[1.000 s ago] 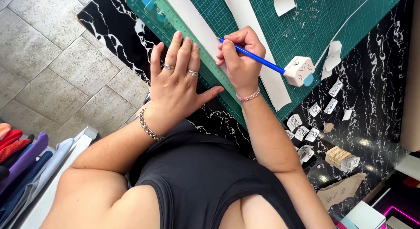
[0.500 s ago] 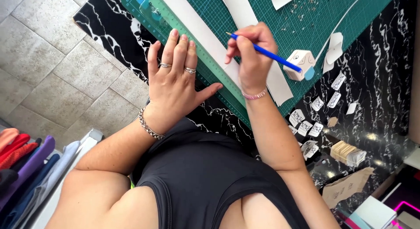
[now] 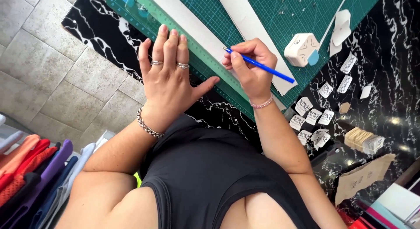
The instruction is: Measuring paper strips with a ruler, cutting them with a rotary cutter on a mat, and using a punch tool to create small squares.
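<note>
A big green cutting mat [image 3: 280, 27] lay on the black table with white veins [image 3: 376, 93]. On the mat lay a long white paper strip [image 3: 197, 29], and a see-through green ruler [image 3: 166, 25] ran right along its edge. The left hand [image 3: 168, 80] was pressed flat on the ruler, fingers spread out and holding nothing. The right hand [image 3: 249, 65] was curled tight around a thin blue pen [image 3: 262, 68] (it stuck out past the knuckles toward the right). The pen's tip touched the white strip, just beside the ruler. A small white cube with a blue tab [image 3: 302, 48] sat on the mat near the right hand. Little white printed tags [image 3: 313, 117] lay scattered on the black table.
</note>
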